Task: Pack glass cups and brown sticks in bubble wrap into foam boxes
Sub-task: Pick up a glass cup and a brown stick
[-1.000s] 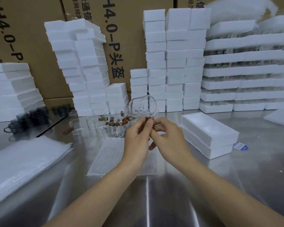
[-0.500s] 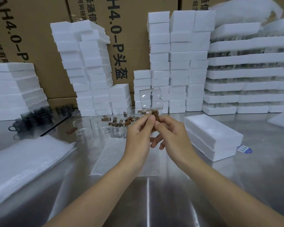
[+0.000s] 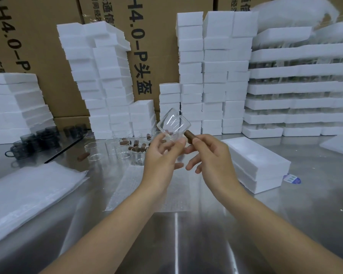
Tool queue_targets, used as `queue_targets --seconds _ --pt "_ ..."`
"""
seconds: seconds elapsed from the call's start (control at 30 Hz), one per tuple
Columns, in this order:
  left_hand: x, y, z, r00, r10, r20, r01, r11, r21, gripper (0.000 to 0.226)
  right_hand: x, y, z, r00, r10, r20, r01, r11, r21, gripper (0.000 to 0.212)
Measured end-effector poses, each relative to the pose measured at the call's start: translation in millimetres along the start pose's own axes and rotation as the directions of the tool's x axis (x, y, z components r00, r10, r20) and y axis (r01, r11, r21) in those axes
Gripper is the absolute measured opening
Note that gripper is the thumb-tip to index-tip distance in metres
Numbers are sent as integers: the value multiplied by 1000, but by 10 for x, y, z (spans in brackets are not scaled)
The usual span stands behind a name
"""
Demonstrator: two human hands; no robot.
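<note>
Head view:
- The left hand (image 3: 160, 157) holds a small clear ribbed glass cup (image 3: 173, 124) tilted in the air, thumb and fingertips curled round its lower wall.
- The right hand (image 3: 211, 155) pinches a short brown cylindrical stick (image 3: 189, 134) between thumb and forefinger, just beside the cup's base; its other fingers hang loose.
- Both are held above a clear sheet of bubble wrap (image 3: 131, 187) lying flat on the shiny steel table (image 3: 186, 238).
- A closed white foam box (image 3: 255, 165) sits to the right, near the right hand.
- The cup looks light, thin-walled, smooth and breakable. It is probably best gripped across the wall with light pressure, not by the rim.
- The stick looks light, rigid and likely to roll, so a pinch at mid-length suits it.
- More clear glass cups (image 3: 115, 147) and loose brown sticks (image 3: 137, 149) stand beyond the wrap.
</note>
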State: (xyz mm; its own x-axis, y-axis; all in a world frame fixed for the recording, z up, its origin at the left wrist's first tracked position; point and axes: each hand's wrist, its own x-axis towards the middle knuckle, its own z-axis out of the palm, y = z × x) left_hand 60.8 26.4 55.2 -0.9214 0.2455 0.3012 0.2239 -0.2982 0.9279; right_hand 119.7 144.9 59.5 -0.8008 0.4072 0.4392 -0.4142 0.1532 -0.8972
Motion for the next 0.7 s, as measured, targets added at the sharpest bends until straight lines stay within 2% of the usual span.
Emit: queue_targets --seconds 0.1,0.17,0.23,0.37,0.43,0.53,0.7 --pt "34 -9 -75 987 159 6 -157 967 200 84 36 -1 -59 998 -32 -51 31 999 -31 21" --pt "43 -18 -119 960 276 42 -272 890 365 88 34 -11 -84 994 -84 -70 78 993 -84 21" --pt "52 -3 -155 935 353 40 -327 814 480 91 29 -24 -98 987 -141 -83 129 982 -135 19" --pt "54 14 -191 906 418 72 -380 726 573 92 11 -32 -96 966 -247 -70 225 945 -237 14" --pt "58 14 -195 909 410 69 -373 731 571 88 8 -29 -95 956 -287 -58 262 927 -268 15" --pt "59 39 -171 955 295 42 -281 842 461 85 36 -9 -124 942 -333 -43 304 900 -311 24" --pt "71 59 -126 983 113 145 -148 956 255 81 78 124 -198 934 -353 48 338 834 -437 46"
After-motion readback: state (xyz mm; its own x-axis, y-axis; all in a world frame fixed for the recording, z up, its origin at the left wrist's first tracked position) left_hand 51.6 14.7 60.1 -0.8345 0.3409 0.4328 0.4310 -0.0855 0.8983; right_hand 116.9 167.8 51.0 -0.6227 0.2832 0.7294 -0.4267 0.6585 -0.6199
